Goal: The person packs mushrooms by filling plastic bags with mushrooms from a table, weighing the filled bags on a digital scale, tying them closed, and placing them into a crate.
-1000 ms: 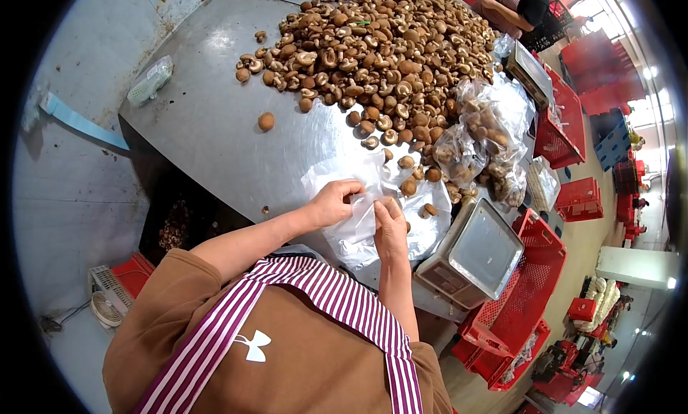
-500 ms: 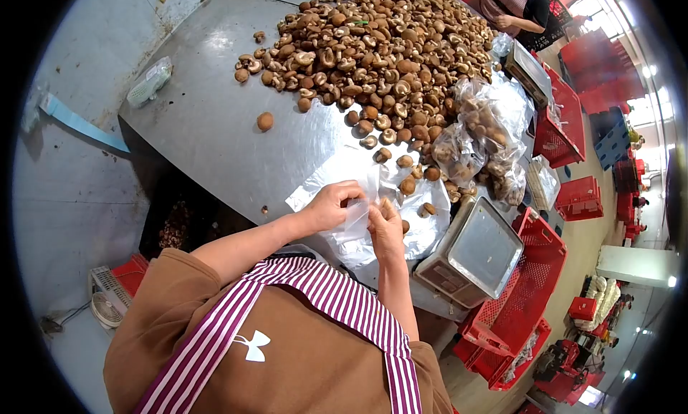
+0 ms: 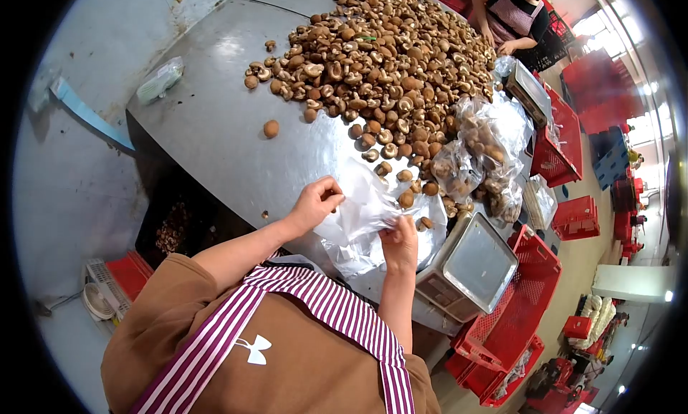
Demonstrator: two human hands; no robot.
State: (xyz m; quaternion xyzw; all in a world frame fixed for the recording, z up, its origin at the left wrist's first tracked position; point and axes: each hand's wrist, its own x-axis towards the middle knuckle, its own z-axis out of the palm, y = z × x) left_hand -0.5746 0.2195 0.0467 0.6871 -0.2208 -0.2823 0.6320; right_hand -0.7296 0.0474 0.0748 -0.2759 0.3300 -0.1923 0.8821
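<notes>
Between my hands a clear plastic bag [image 3: 364, 205] is stretched out over the near edge of the metal table. My left hand [image 3: 315, 205] pinches its left side, and my right hand [image 3: 401, 241] grips its lower right side. Under it lie more white plastic bags [image 3: 351, 253], spread flat. Just beyond, a large heap of brown mushrooms [image 3: 387, 70] covers the table, with a few loose mushrooms [image 3: 405, 199] close to my right hand. Clear bags filled with mushrooms [image 3: 484, 138] lie to the right of the heap.
A weighing scale [image 3: 473, 267] stands right of my right hand, beside a red plastic crate [image 3: 519, 299]. Another scale [image 3: 529, 92] and crate [image 3: 559, 138] sit farther back. Across the table a co-worker [image 3: 512, 20] handles mushrooms. A wrapped pack [image 3: 160, 80] lies at the table's left edge [image 3: 215, 63].
My hands have moved apart, the left leftward and the right slightly right and down, spreading the plastic bag wider between them. More of the co-worker shows now.
</notes>
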